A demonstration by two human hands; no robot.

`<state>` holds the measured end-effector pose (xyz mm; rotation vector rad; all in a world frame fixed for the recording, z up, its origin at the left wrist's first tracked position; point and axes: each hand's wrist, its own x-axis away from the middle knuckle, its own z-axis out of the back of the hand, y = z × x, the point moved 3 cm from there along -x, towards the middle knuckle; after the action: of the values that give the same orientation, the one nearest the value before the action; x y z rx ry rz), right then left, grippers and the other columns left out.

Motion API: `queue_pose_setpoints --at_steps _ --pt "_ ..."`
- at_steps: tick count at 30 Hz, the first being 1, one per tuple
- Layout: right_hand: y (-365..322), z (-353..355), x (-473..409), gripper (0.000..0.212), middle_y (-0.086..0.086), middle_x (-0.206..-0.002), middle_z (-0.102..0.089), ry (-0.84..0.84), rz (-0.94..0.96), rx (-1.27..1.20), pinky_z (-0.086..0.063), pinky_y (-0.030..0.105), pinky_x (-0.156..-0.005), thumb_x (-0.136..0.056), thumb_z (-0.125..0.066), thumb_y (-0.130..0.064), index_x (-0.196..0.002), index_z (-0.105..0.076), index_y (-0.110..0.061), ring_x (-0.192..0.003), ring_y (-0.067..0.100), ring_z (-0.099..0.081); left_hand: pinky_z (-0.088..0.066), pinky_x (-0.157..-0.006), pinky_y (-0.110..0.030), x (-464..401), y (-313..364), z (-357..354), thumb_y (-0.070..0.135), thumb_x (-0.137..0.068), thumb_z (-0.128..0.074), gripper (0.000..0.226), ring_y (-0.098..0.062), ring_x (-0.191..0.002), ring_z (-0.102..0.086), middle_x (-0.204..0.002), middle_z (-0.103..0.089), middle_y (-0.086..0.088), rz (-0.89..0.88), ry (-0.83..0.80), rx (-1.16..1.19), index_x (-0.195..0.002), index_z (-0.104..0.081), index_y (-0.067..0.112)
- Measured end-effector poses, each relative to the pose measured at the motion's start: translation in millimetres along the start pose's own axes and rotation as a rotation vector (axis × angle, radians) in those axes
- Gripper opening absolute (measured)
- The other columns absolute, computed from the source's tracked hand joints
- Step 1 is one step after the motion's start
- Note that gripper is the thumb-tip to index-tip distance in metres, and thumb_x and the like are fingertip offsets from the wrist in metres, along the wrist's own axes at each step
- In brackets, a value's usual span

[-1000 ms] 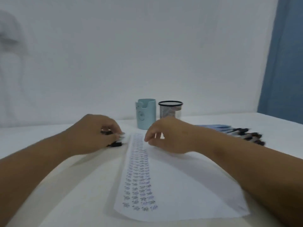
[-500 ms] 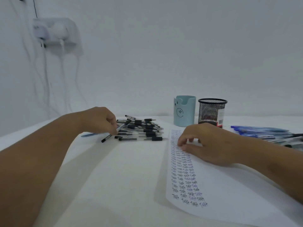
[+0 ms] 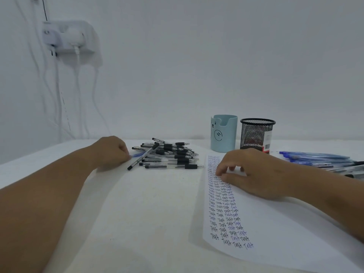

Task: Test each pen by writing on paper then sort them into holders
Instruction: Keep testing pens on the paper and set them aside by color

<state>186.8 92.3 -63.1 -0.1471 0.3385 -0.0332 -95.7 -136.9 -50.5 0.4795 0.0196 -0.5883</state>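
Nearest me, the sheet of paper (image 3: pixel 275 223) lies toward the right side of the tabletop (image 3: pixel 137 213), its left strip filled with rows of test scribbles in black and blue. My right hand (image 3: pixel 254 174) rests on its upper part with the fingers loosely bent, pinning it and holding nothing. Farther out and left of centre, my left hand (image 3: pixel 112 152) sits curled at the edge of the pile of black pens (image 3: pixel 173 156); one black pen (image 3: pixel 142 156) slants out beside the knuckles, and I cannot tell whether the fingers actually have it pinched or only touch it. A blue pen (image 3: pixel 137 154) peeks out just beyond that hand. I judge these pens light, stiff and smooth, apt to roll on the cloth, so the rubber grip sleeve is the best place to take hold. Toward the far right edge lies a row of blue pens (image 3: pixel 315 157). Behind the paper stand the pale blue holder (image 3: pixel 224 133) and the black mesh holder (image 3: pixel 256 134), side by side, with no pens showing above either rim. Compared with half a second ago, the hands and the slanted pen lie almost as they did; a second ago my head faced further right.
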Motion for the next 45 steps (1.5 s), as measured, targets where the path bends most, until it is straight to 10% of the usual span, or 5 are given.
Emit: queue_pose_setpoints --at_steps 8,13,23,27,45 --pt "1.2 0.0 -0.5 0.014 -0.028 -0.101 -0.063 -0.004 -0.002 -0.006 -0.038 0.008 -0.08 -0.096 -0.06 -0.042 -0.107 -0.07 -0.039 -0.102 -0.003 -0.055 -0.033 -0.05 -0.024 9.9 26.4 29.5 0.01 -0.085 -0.052 0.014 -0.021 -0.05 -0.046 -0.063 -0.065 -0.005 0.051 -0.058 -0.018 -0.073 -0.055 0.006" --pt "1.4 -0.5 0.2 0.015 -0.028 -0.101 -0.062 -0.011 -0.004 -0.012 -0.037 0.007 -0.079 -0.097 -0.06 -0.042 -0.108 -0.069 -0.039 -0.102 -0.004 -0.054 -0.034 -0.056 -0.023 27.7 71.2 37.7 0.012 -0.101 -0.045 0.025 -0.019 -0.073 -0.047 -0.09 -0.057 -0.004 -0.176 0.036 -0.178 -0.097 -0.069 0.009" --pt "-0.8 1.1 1.4 0.016 -0.025 -0.105 -0.063 -0.015 -0.022 -0.02 -0.042 0.012 -0.086 -0.097 -0.06 -0.041 -0.11 -0.069 -0.038 -0.104 -0.001 -0.055 -0.03 -0.05 -0.023 66.4 142.2 -28.4 0.012 -0.105 -0.035 0.025 -0.013 -0.049 -0.037 -0.065 -0.045 -0.001 -0.326 -0.263 1.062 -0.088 -0.054 0.012" --pt "-3.3 1.9 1.4 0.016 -0.024 -0.105 -0.063 -0.017 -0.01 -0.004 -0.045 0.019 -0.09 -0.098 -0.06 -0.041 -0.11 -0.069 -0.038 -0.103 0.001 -0.056 -0.02 -0.055 -0.028 83.6 158.9 -33.1 0.057 -0.093 -0.037 0.049 -0.015 -0.052 -0.019 -0.059 -0.024 0.0 -0.221 -0.556 1.637 -0.066 -0.038 0.016" --pt "0.8 19.8 2.3 0.022 -0.016 -0.082 -0.066 0.358 -0.128 -0.159 -0.04 0.016 -0.069 -0.096 -0.062 -0.023 -0.116 -0.068 -0.029 -0.072 -0.003 -0.057 -0.044 -0.082 -0.034 80.3 152.6 -44.2 0.051 -0.092 -0.028 0.046 -0.028 -0.098 -0.068 -0.094 -0.072 -0.01 -0.166 -0.51 1.757 -0.071 -0.049 0.016"
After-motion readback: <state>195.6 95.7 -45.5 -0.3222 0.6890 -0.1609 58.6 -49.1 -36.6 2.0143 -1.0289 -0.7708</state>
